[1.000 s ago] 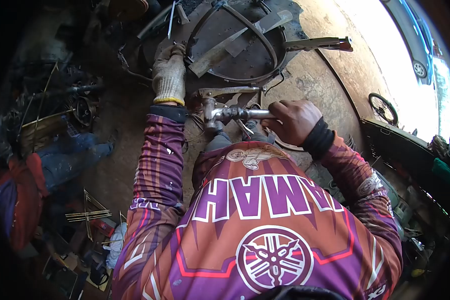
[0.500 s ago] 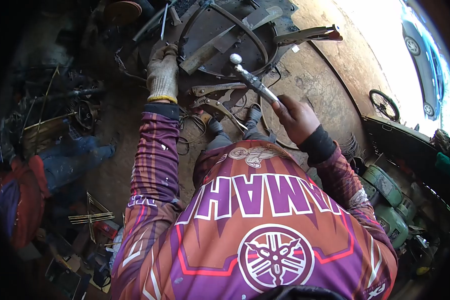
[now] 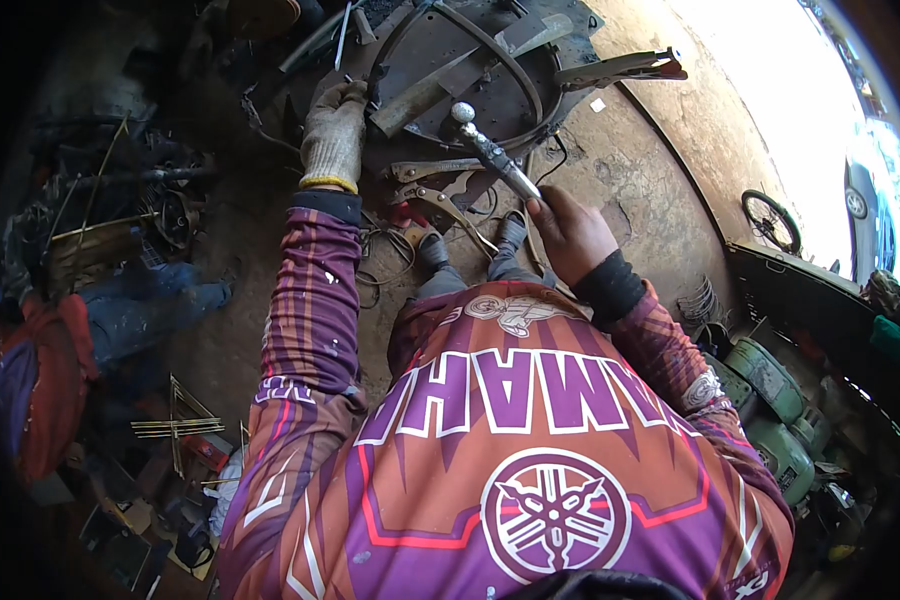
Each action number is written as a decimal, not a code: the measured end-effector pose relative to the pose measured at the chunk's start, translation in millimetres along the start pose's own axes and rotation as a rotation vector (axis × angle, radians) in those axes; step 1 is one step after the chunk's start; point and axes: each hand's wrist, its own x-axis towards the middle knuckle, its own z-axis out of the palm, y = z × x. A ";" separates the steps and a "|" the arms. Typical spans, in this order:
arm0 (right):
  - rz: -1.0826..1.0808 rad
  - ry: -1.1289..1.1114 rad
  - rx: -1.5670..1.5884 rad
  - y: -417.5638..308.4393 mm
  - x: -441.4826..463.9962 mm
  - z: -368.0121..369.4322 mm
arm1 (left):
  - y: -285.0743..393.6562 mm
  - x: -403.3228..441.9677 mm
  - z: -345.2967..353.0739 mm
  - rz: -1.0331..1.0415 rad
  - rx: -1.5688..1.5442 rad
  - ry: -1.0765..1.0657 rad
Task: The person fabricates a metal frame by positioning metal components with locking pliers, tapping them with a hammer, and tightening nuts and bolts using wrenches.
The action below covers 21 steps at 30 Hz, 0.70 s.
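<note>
My right hand [image 3: 577, 235], bare, is wrapped round the handle of a ball-peen hammer [image 3: 502, 165]. The hammer's rounded end points up and left, just short of a flat metal strip [image 3: 407, 110]. My left hand [image 3: 332, 132] wears a pale knitted glove with a yellow cuff. Its fingers are closed at the left edge of a bent metal frame [image 3: 395, 38] and seem to grip it; the glove hides the exact contact. Locking pliers [image 3: 620, 70] clamp the frame's right side. The frame and strip lie on a dark metal work surface [image 3: 460, 65].
Another large clamp [image 3: 435, 195] hangs at the near edge, above my feet. Cables [image 3: 375, 255] lie on the floor. To the right are a green machine [image 3: 770, 380] and a wheel [image 3: 770, 215]. A person in blue trousers [image 3: 140, 305] is at left, among scrap.
The hammer and my right hand have shifted slightly left and down. My left hand stays at the frame. Outside, the blue car has moved within the view.
</note>
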 end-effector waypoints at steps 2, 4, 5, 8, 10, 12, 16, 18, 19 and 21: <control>-0.006 0.010 0.023 1.5 -0.7 7.7 | -3.3 2.6 0.6 -0.025 -0.064 0.011; 0.007 0.053 0.064 2.4 -1.8 16.4 | -3.2 -0.2 -0.4 -0.013 -0.063 0.008; 0.006 0.053 0.065 1.9 -0.4 15.4 | -1.2 -2.0 -0.2 0.000 -0.061 0.001; 0.107 -0.058 -0.056 -3.1 2.3 8.6 | 0.3 -1.8 -0.7 -0.064 -0.081 -0.006; 0.090 0.025 0.042 -7.4 -3.8 5.2 | -3.2 2.9 -1.0 -0.026 -0.054 -0.002; 0.066 0.054 0.051 -6.1 -5.0 10.6 | -7.7 4.1 0.7 0.007 -0.035 0.001; 0.020 0.079 0.000 0.6 -6.5 22.2 | -1.1 4.6 1.5 -0.011 0.029 0.026; 0.043 0.079 -0.003 -2.2 -10.3 21.1 | -5.3 7.5 -0.4 -0.005 0.050 0.027; 0.068 0.082 -0.006 -3.1 -12.1 20.7 | -3.5 5.6 -0.4 -0.009 0.064 0.036; 0.083 0.040 -0.057 0.5 -9.9 22.6 | -3.2 3.9 1.0 -0.010 0.075 0.040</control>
